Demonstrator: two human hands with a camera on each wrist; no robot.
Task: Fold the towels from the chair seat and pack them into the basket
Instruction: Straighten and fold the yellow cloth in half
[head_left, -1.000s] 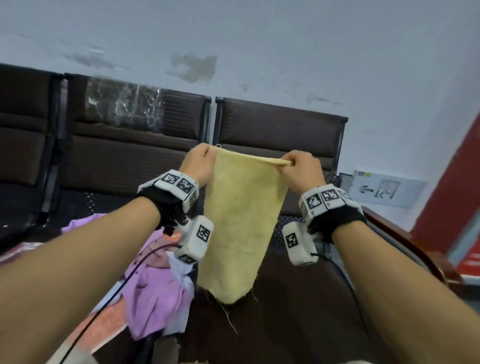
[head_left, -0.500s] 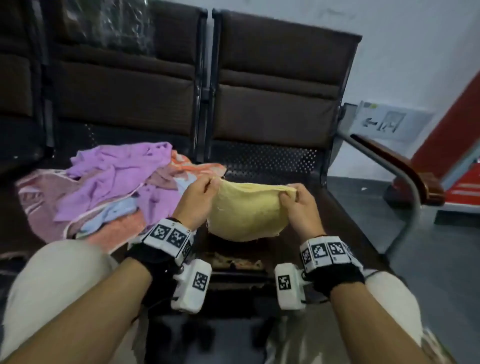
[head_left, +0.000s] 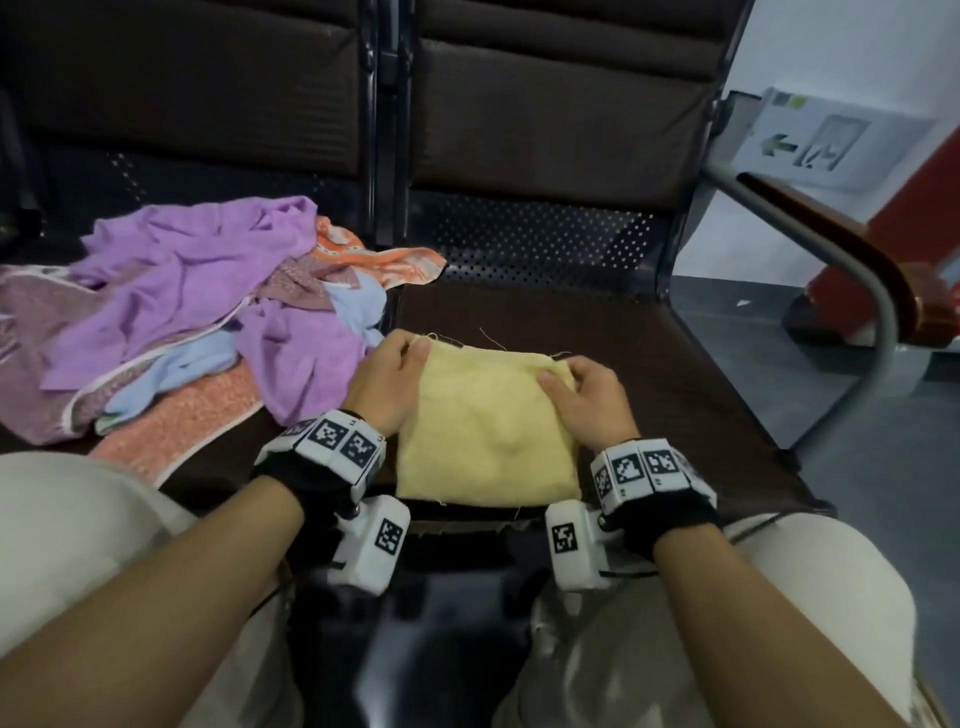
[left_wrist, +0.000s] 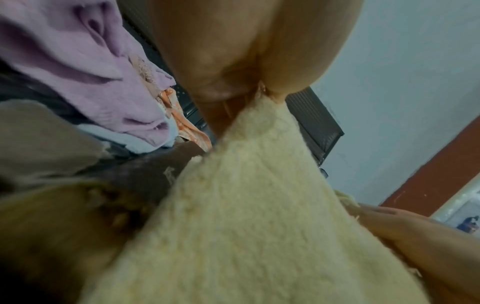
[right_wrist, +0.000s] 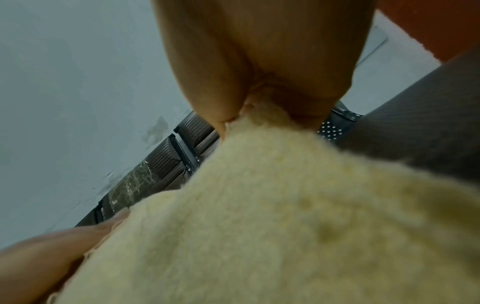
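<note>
A yellow towel (head_left: 488, 431) lies spread flat on the dark chair seat (head_left: 649, 374) in front of me. My left hand (head_left: 395, 371) pinches its far left corner and my right hand (head_left: 576, 387) pinches its far right corner. Both wrist views show thumb and fingers closed on the yellow towel (left_wrist: 249, 205) (right_wrist: 272, 216) at its corners. A heap of loose towels (head_left: 197, 322), purple, blue, orange and mauve, lies on the seat to the left. No basket is in view.
The chair backs (head_left: 545, 114) rise behind the seats. A metal armrest with a wooden top (head_left: 857, 270) bounds the seat on the right, with grey floor (head_left: 753, 306) beyond it. My knees (head_left: 93, 519) are close to the seat's front edge.
The yellow towel hung in the air from both hands a second ago. Both hands have lowered it onto the seat, where it lies flat, still held by its far corners.
</note>
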